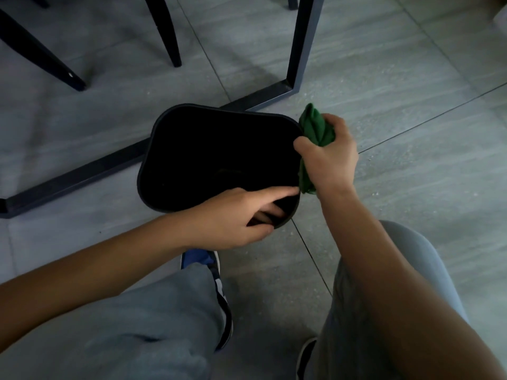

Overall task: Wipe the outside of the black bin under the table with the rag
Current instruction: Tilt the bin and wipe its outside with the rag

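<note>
Black bin (175,127), left hand (233,218) clamped on rim, right hand (329,157) clutching green rag (315,127).

Bin (170,149) on floor (384,78), table frame (82,171) behind; rag (315,127) at R rim, prob. touching.

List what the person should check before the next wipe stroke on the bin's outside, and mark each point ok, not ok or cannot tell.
1. Rag gripped: ok, bunched in the right hand.
2. Rag touching the outer wall: ok, pressed against the right side of the black bin.
3. Bin steadied: ok, left hand grips the near rim, fingers inside.
4. Room to move: ok on the right; the table frame lies close behind the bin.
5. Outside wall already clean: cannot tell, it is hidden from above.
6. Bin empty: cannot tell, inside too dark.
</note>
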`<state>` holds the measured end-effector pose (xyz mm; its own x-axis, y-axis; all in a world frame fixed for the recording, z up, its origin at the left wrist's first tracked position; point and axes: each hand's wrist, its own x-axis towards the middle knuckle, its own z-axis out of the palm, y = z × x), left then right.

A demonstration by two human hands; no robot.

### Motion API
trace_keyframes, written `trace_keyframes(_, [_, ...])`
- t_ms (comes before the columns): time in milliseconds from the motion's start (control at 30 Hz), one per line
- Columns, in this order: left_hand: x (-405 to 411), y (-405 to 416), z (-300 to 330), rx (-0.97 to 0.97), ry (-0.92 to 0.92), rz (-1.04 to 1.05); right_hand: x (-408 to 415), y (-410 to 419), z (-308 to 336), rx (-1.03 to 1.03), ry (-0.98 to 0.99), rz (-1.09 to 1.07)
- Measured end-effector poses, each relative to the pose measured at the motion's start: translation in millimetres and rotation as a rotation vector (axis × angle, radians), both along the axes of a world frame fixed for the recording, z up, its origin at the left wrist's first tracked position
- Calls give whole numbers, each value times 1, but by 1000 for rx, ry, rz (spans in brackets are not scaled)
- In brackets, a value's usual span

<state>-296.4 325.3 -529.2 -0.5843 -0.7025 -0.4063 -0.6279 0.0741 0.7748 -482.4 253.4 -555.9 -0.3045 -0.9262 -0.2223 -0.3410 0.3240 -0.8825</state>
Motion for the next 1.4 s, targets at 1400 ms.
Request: trace_keyframes(1400, [132, -9, 2, -547, -318, 973, 47, -72, 38, -150, -234, 307])
